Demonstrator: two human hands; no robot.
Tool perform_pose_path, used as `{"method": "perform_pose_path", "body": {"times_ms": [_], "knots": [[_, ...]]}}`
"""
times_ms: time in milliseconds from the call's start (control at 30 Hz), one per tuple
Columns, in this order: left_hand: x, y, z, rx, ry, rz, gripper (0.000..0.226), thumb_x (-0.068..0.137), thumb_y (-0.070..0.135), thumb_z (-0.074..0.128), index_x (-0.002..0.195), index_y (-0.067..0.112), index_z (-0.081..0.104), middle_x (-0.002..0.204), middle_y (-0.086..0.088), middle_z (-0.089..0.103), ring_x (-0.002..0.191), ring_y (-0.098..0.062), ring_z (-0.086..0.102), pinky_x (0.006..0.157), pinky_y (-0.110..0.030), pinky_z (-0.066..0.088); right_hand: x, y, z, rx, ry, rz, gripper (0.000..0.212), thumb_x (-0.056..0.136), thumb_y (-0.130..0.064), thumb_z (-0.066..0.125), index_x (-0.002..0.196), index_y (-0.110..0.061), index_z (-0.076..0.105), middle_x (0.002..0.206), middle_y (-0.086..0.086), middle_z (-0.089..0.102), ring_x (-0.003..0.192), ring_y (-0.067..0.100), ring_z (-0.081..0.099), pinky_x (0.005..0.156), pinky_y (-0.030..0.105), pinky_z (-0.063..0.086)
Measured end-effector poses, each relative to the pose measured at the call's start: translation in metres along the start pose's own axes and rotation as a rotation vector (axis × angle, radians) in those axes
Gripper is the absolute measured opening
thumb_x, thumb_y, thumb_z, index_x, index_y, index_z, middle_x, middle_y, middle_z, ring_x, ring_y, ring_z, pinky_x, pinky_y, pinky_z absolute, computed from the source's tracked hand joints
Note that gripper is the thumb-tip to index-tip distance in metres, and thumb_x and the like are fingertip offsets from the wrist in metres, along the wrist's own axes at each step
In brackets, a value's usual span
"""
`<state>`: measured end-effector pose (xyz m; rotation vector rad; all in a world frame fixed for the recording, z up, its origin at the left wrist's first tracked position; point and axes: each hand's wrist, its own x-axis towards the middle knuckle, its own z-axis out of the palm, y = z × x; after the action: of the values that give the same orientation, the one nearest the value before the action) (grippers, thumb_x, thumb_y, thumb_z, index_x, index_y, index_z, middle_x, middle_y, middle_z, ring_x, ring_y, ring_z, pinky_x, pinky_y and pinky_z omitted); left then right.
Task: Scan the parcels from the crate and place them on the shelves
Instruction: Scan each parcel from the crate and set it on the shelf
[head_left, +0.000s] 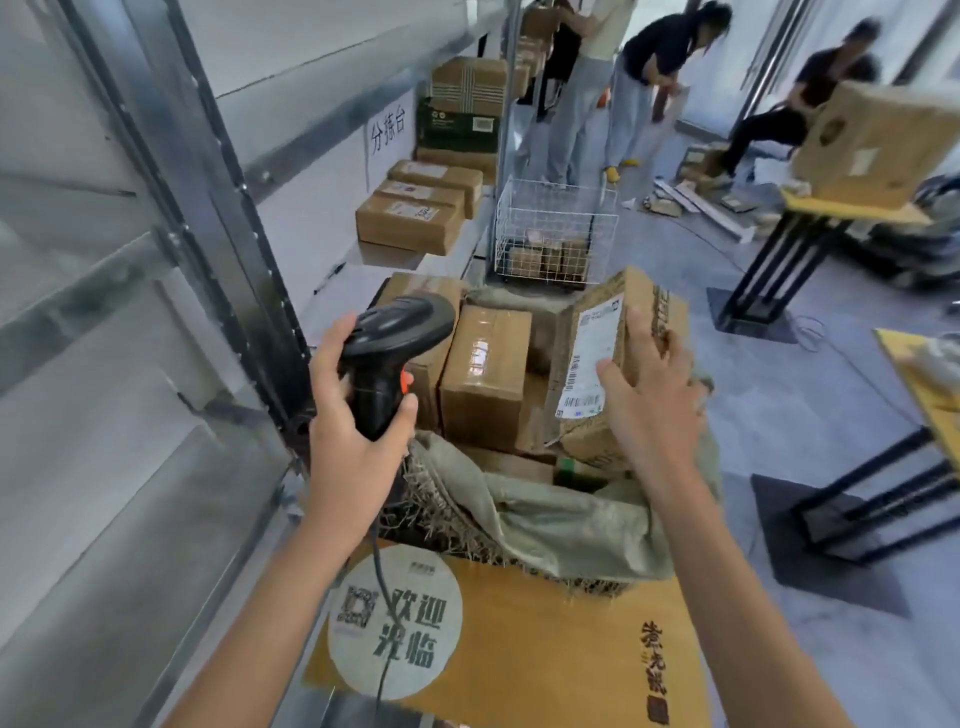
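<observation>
While one scanner (393, 343) aims, three shelf parcels (415, 208) wait.

Tilted brown labelled parcel (613, 358) above boxes in the sack-lined crate (545, 525).

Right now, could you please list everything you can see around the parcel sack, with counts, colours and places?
held parcel: one, brown, white label, tilted above the sack
barcode scanner: one, black, orange trigger, left of the parcels
sack: one, grey-green, open, holding brown parcels
shelf parcels: several, brown, on the left shelving
wire basket: one, white, on the floor behind
left hand: grips the scanner
right hand: holds the parcel
</observation>
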<state>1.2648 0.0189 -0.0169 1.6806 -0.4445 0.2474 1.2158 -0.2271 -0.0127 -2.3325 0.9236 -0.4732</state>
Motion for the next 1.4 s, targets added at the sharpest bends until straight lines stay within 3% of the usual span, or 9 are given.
{"method": "perform_pose_path", "body": {"times_ms": [100, 167, 233, 333, 467, 767, 1033, 1267, 1400], "knots": [[0.03, -0.017, 0.013, -0.059, -0.069, -0.018, 0.088, 0.095, -0.005, 0.064, 0.141, 0.059, 0.027, 0.136, -0.026, 0.053, 0.105, -0.054, 0.06, 0.084, -0.059, 0.057, 0.023, -0.006, 0.035, -0.261, -0.033, 0.043, 0.057, 0.102, -0.049, 0.039, 0.154, -0.05, 0.016, 0.166, 0.006, 0.01, 0.134, 0.05, 0.028, 0.107, 0.061, 0.028], [0.043, -0.033, 0.02, -0.11, -0.105, -0.029, 0.084, 0.095, -0.007, 0.063, 0.15, 0.044, 0.025, 0.124, -0.022, 0.058, 0.085, -0.038, 0.065, 0.069, -0.039, 0.056, 0.035, -0.009, 0.059, -0.387, -0.046, 0.047, 0.058, 0.103, -0.05, 0.035, 0.155, -0.05, 0.01, 0.166, 0.008, 0.01, 0.135, 0.053, 0.028, 0.106, 0.06, 0.031], [0.053, -0.047, 0.025, -0.136, -0.14, -0.049, 0.081, 0.095, -0.008, 0.063, 0.155, 0.029, 0.022, 0.118, -0.02, 0.06, 0.076, -0.029, 0.063, 0.065, -0.032, 0.054, 0.048, -0.012, 0.082, -0.446, -0.068, 0.05, 0.059, 0.103, -0.05, 0.035, 0.156, -0.049, 0.009, 0.166, 0.01, 0.011, 0.136, 0.055, 0.028, 0.105, 0.06, 0.031], [0.063, -0.06, 0.031, -0.166, -0.167, -0.066, 0.082, 0.095, -0.009, 0.062, 0.154, 0.03, 0.022, 0.112, -0.02, 0.059, 0.066, -0.025, 0.062, 0.059, -0.027, 0.053, 0.063, -0.019, 0.113, -0.493, -0.089, 0.039, 0.059, 0.103, -0.047, 0.037, 0.157, -0.046, 0.013, 0.166, 0.013, 0.014, 0.136, 0.058, 0.028, 0.105, 0.061, 0.032], [0.073, -0.069, 0.038, -0.198, -0.163, -0.096, 0.086, 0.094, -0.011, 0.062, 0.145, 0.051, 0.03, 0.123, -0.026, 0.055, 0.063, -0.023, 0.062, 0.056, -0.026, 0.053, 0.081, -0.018, 0.14, -0.535, -0.132, 0.042, 0.059, 0.103, -0.042, 0.04, 0.157, -0.044, 0.017, 0.166, 0.016, 0.013, 0.138, 0.061, 0.024, 0.106, 0.065, 0.03], [0.079, -0.089, 0.053, -0.26, -0.179, -0.167, 0.092, 0.094, -0.012, 0.063, 0.146, 0.055, 0.028, 0.099, 0.011, 0.068, 0.059, -0.02, 0.061, 0.056, -0.027, 0.055, 0.089, -0.008, 0.163, -0.52, -0.143, 0.039, 0.055, 0.105, -0.056, 0.02, 0.158, -0.04, 0.016, 0.168, 0.014, 0.007, 0.141, 0.06, 0.018, 0.107, 0.065, 0.027], [0.074, -0.085, 0.052, -0.26, -0.182, -0.164, 0.092, 0.095, -0.011, 0.063, 0.144, 0.059, 0.029, 0.101, -0.004, 0.067, 0.063, -0.019, 0.061, 0.057, -0.028, 0.054, 0.088, -0.009, 0.164, -0.52, -0.163, 0.038, 0.059, 0.104, -0.059, 0.016, 0.159, -0.04, 0.008, 0.168, 0.015, -0.001, 0.145, 0.06, -0.002, 0.114, 0.073, 0.008], [0.072, -0.076, 0.045, -0.207, -0.172, -0.107, 0.089, 0.094, -0.01, 0.063, 0.142, 0.058, 0.031, 0.106, -0.012, 0.063, 0.066, -0.024, 0.061, 0.056, -0.027, 0.053, 0.083, -0.015, 0.147, -0.442, -0.147, -0.028, 0.061, 0.105, -0.056, 0.017, 0.16, -0.036, 0.001, 0.169, 0.011, -0.001, 0.15, 0.052, -0.006, 0.115, 0.074, 0.0], [0.065, -0.071, 0.044, -0.109, -0.139, -0.122, 0.086, 0.094, -0.008, 0.065, 0.151, 0.044, 0.027, 0.108, -0.014, 0.063, 0.065, -0.025, 0.063, 0.058, -0.029, 0.054, 0.078, -0.021, 0.136, -0.377, -0.131, -0.123, 0.061, 0.106, -0.054, 0.019, 0.16, -0.033, 0.003, 0.169, 0.009, 0.002, 0.151, 0.047, -0.004, 0.117, 0.07, 0.0]]}}
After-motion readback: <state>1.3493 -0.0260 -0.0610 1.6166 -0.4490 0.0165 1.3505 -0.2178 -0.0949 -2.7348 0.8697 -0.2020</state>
